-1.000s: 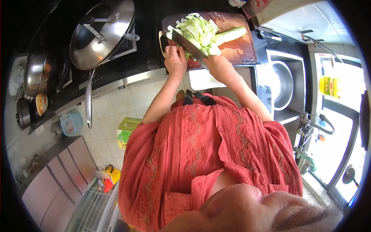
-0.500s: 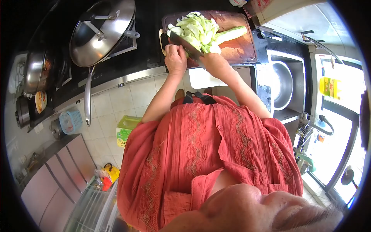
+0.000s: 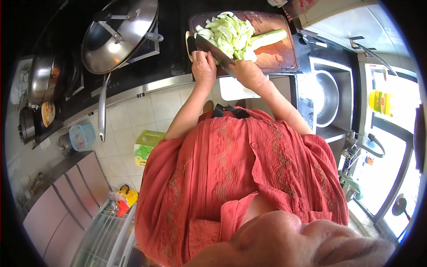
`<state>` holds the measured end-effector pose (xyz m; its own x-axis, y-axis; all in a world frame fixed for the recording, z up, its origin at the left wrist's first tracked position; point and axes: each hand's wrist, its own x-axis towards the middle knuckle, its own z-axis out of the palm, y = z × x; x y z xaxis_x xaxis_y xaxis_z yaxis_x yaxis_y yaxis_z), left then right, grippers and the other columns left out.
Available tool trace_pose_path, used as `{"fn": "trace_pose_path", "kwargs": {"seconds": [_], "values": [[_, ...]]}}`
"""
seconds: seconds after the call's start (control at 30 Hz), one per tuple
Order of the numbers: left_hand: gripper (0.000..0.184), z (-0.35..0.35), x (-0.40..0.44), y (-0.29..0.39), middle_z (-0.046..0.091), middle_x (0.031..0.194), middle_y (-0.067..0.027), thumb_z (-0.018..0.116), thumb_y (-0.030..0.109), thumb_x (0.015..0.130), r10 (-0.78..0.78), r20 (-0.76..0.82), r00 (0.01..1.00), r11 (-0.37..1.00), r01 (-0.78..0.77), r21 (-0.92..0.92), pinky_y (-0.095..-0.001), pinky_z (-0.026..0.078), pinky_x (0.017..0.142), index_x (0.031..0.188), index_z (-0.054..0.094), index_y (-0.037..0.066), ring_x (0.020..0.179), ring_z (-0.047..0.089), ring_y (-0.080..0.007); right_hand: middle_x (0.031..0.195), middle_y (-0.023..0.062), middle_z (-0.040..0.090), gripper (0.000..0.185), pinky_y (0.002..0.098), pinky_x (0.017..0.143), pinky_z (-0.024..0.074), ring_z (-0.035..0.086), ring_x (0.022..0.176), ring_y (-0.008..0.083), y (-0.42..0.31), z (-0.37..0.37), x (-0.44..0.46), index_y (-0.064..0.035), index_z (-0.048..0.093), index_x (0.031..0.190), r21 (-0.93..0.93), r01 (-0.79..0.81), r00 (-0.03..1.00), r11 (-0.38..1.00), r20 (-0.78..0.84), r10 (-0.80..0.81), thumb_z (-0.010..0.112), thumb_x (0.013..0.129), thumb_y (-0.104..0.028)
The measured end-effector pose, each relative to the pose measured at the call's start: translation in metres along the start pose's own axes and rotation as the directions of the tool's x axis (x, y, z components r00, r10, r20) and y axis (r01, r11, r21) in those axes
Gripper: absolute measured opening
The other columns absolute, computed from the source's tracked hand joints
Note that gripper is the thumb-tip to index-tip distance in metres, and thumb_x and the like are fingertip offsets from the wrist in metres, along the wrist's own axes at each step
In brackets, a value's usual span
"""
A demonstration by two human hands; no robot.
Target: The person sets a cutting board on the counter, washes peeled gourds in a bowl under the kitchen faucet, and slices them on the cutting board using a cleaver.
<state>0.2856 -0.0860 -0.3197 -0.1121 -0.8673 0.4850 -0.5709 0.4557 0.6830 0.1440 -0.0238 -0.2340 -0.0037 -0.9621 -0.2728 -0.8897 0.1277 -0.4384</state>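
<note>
My right hand (image 3: 250, 74) is closed at the handle end of a broad dark kitchen knife (image 3: 214, 48). The blade slants up and left across the near side of a cutting board (image 3: 275, 58). My left hand (image 3: 204, 70), with its fingers curled, is by the blade at the board's near-left edge; whatever those fingers pinch is hidden. Beyond the knife lies a heap of pale green vegetable slices (image 3: 231, 32). A long uncut piece of the same peeled vegetable (image 3: 268, 39) rests to the right of the heap.
A lidded wok (image 3: 106, 58) with a long handle sits on the stove to the left. On the right, a metal basin (image 3: 327, 99) stands in the sink (image 3: 346, 107). A green and white box (image 3: 148, 147) is on the tiled floor beside a blue basket (image 3: 82, 136).
The whole view has shifted slightly. My hands, the knife and the vegetable slices keep almost the same places relative to each other.
</note>
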Motion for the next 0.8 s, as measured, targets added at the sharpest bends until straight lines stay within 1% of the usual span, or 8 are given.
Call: {"fn": "trace_pose_path", "kwargs": {"seconds": [0.17,0.3,0.37,0.4,0.5,0.57,0.7,0.8], "values": [[0.015,0.002,0.002,-0.002,0.049,0.08,-0.0147,0.058,0.009,0.085,-0.017,-0.054,0.998,0.999,0.015,-0.04,-0.0445,0.044,0.064,0.08,0.046,0.003,0.075,0.053,-0.0353,0.082,0.0274,0.063,0.035,0.0485,0.075,0.05,0.063,0.082,0.0418,0.005,-0.011,0.001,0.0058,0.063,0.087,0.022,-0.045,0.998,0.999,-0.035,0.046,0.048,0.09,-0.026],[0.015,0.002,0.001,0.0,0.049,0.079,-0.0146,0.058,0.008,0.085,-0.029,-0.067,0.997,0.998,0.025,-0.061,-0.0446,0.044,0.064,0.08,0.045,0.003,0.074,0.053,-0.0354,0.081,0.0304,0.061,0.037,0.0482,0.074,0.0491,0.062,0.081,0.0436,-0.002,-0.039,-0.012,0.0077,0.062,0.085,0.102,0.031,0.997,0.994,-0.08,-0.023,0.047,0.09,-0.025],[0.015,0.003,0.001,-0.002,0.05,0.079,-0.0148,0.058,0.008,0.085,-0.017,-0.07,0.997,0.999,0.014,-0.042,-0.0444,0.044,0.064,0.079,0.045,0.002,0.075,0.053,-0.0356,0.08,0.0306,0.061,0.038,0.0483,0.073,0.0488,0.061,0.081,0.0446,-0.01,-0.05,-0.016,0.009,0.062,0.084,-0.021,0.137,0.991,0.99,-0.003,-0.137,0.048,0.09,-0.026],[0.015,0.004,0.001,-0.003,0.05,0.079,-0.0148,0.058,0.008,0.085,-0.023,-0.068,0.997,0.999,0.021,-0.041,-0.0444,0.044,0.064,0.079,0.045,0.002,0.075,0.053,-0.0356,0.08,0.0306,0.061,0.038,0.0483,0.073,0.0488,0.061,0.081,0.0446,-0.005,-0.044,-0.012,0.009,0.062,0.084,-0.02,0.135,0.991,0.991,0.004,-0.135,0.048,0.09,-0.026],[0.016,0.002,-0.002,-0.002,0.049,0.079,-0.0146,0.058,0.007,0.085,0.001,-0.065,0.998,0.999,-0.003,-0.036,-0.0444,0.043,0.064,0.078,0.044,0.002,0.074,0.053,-0.0354,0.079,0.0293,0.062,0.039,0.0476,0.074,0.0495,0.062,0.081,0.0436,0.018,-0.003,0.006,0.008,0.063,0.084,0.127,0.018,1.0,0.992,0.019,-0.021,0.049,0.09,-0.028],[0.014,0.003,0.0,-0.003,0.049,0.084,-0.0167,0.058,0.008,0.085,0.029,-0.024,0.999,1.0,-0.029,0.005,-0.0434,0.046,0.066,0.081,0.045,0.002,0.077,0.053,-0.0353,0.079,0.0281,0.063,0.041,0.0466,0.076,0.0502,0.063,0.081,0.0422,0.02,0.022,0.02,0.0065,0.064,0.084,-0.077,0.084,0.996,0.993,0.012,-0.084,0.048,0.091,-0.031],[0.015,0.0,-0.003,-0.004,0.052,0.083,-0.0141,0.061,0.008,0.083,0.027,-0.053,0.998,0.998,-0.03,-0.049,-0.0411,0.045,0.063,0.079,0.048,0.003,0.074,0.054,-0.0319,0.081,0.0276,0.063,0.044,0.0476,0.077,0.0499,0.063,0.082,0.042,0.009,0.007,0.012,0.0059,0.064,0.084,0.03,-0.032,0.999,0.999,-0.006,0.033,0.047,0.092,-0.033],[0.01,-0.009,-0.012,-0.003,0.055,0.087,-0.0145,0.061,0.007,0.083,0.049,-0.014,0.999,0.992,-0.05,-0.12,-0.0382,0.046,0.065,0.083,0.051,0.002,0.078,0.055,-0.0302,0.082,0.0273,0.063,0.043,0.0481,0.077,0.0496,0.063,0.081,0.0419,0.017,0.011,0.014,0.0053,0.064,0.085,-0.054,0.037,0.999,0.998,-0.028,-0.038,0.047,0.091,-0.034]]}}
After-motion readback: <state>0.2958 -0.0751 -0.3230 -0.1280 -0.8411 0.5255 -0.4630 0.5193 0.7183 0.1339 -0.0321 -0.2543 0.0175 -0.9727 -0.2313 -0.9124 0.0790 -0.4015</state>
